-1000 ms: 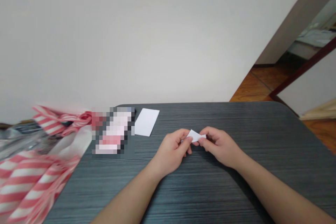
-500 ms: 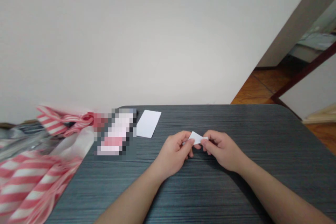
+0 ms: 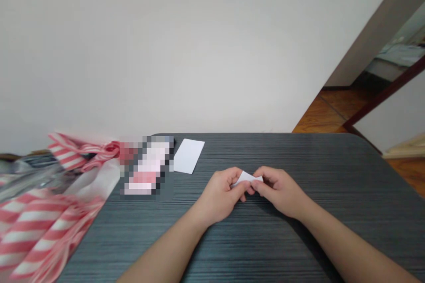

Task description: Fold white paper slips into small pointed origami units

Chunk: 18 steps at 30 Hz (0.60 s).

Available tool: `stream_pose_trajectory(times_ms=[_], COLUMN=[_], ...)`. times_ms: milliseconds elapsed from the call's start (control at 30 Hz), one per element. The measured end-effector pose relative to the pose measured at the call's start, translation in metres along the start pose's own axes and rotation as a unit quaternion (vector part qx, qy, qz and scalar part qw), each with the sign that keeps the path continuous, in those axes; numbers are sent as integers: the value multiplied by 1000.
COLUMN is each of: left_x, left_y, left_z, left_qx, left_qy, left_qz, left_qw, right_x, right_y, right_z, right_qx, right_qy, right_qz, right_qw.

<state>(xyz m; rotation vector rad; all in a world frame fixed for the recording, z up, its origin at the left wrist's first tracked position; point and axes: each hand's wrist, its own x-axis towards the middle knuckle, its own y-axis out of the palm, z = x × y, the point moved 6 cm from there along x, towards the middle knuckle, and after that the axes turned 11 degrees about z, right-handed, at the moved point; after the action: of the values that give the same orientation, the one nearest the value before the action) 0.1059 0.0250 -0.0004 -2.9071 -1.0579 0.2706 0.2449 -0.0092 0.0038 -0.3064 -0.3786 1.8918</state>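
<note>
A small folded piece of white paper [image 3: 248, 177] is pinched between both of my hands just above the dark grey table [image 3: 299, 239]. My left hand [image 3: 221, 194] grips its left end with curled fingers. On the other end, my right hand [image 3: 277, 190] closes thumb and fingers over it. Most of the paper is hidden by my fingertips.
A flat white paper sheet [image 3: 188, 155] lies near the table's far edge on the left. A blurred pink and white object [image 3: 146, 168] sits beside it. Red and white striped plastic bags [image 3: 36, 212] hang off the table's left side. A doorway and wooden floor [image 3: 335, 110] show at right.
My fingers have closed further over the small paper, so less of it shows. Both hands stay in nearly the same spot over the table.
</note>
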Motion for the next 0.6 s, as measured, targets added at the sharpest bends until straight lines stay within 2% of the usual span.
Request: stream_pose_trajectory(times_ms=[167,333,600], left_x=[1,2,1], left_y=[1,-2,-2], left_z=[4,5,6], left_qx=[-7,-13,48], left_qy=[-3,-12,-6], left_qz=[11,-5,3], left_qw=[1000,1000,999], right_x=[0,-2,-3], right_y=[-1,-5,-4], right_z=[2,-7,-13], right_qx=[-29,-11,-3], right_qy=[3,35,39], right_qz=[-4,-21,-26], right_qw=[1000,999,999])
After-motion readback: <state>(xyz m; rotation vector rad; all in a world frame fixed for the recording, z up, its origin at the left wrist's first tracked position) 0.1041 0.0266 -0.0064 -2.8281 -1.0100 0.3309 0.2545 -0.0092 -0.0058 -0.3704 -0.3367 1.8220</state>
